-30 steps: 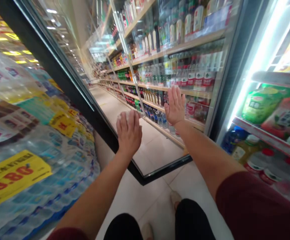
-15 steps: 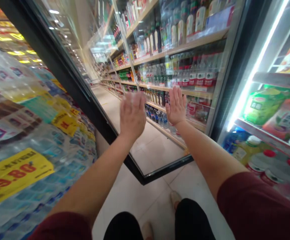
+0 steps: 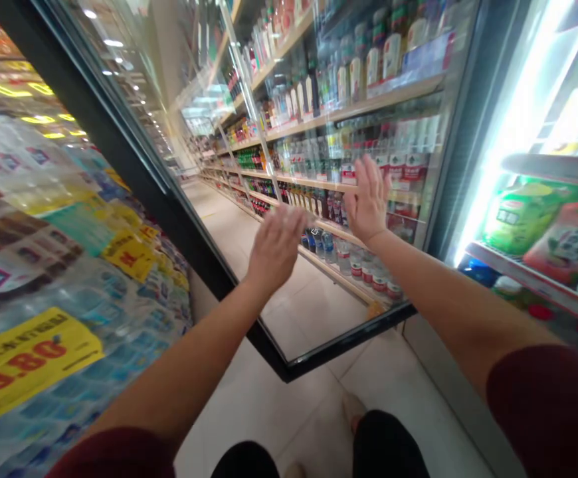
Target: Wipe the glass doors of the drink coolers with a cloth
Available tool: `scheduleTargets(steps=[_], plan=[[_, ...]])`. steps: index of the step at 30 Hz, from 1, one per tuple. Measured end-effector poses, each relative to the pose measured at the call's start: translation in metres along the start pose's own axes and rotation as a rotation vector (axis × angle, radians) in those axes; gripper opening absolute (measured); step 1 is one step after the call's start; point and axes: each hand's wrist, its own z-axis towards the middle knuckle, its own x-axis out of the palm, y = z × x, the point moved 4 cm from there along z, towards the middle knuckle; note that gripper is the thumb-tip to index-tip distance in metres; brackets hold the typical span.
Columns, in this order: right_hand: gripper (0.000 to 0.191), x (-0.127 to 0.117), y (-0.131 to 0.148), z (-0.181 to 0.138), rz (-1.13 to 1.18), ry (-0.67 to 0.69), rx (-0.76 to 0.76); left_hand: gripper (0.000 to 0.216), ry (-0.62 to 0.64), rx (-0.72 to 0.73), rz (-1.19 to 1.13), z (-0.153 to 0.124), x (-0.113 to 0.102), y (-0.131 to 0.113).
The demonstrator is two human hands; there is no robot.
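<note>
A glass door (image 3: 319, 302) with a black frame (image 3: 162, 192) stands swung out in front of me, beside a lit drinks fridge. My left hand (image 3: 276, 245) is raised before the middle of the pane, fingers stretched and slightly blurred, holding nothing. To its right, my right hand (image 3: 369, 199) is lifted with its fingers extended and spread, also with nothing in it. Whether either palm touches the glass I cannot tell. Shelves of bottles show behind the pane.
On the right, the fridge shelf (image 3: 538, 279) holds a green pouch (image 3: 523, 212) and a pink pouch (image 3: 571, 242). Stacked packs of bottled drinks rise on the left, with a yellow price sign (image 3: 34, 365). Pale floor tiles (image 3: 313, 411) lie below the door.
Both hands have shifted to the right, the left one also lower in view. More of the fridge's base shows beneath the door, and its lower bottles are now mostly hidden by my right arm.
</note>
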Motion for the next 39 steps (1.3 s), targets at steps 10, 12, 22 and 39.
scheduleTargets(steps=[10,12,22,39], plan=[[0.076,-0.002,-0.036,0.026,-0.035,-0.013,0.038,0.071,-0.075,-0.316,-0.179,0.104,-0.025,0.070],[0.077,-0.003,-0.034,0.026,-0.039,-0.004,0.034,0.072,-0.104,-0.331,-0.192,0.107,-0.012,0.054],[0.072,-0.004,-0.037,0.026,-0.041,0.066,0.015,0.063,0.135,-0.031,-0.198,0.063,0.015,-0.009],[0.077,-0.005,-0.043,0.022,-0.038,0.019,0.006,0.063,-0.086,-0.297,-0.086,0.066,-0.035,0.062]])
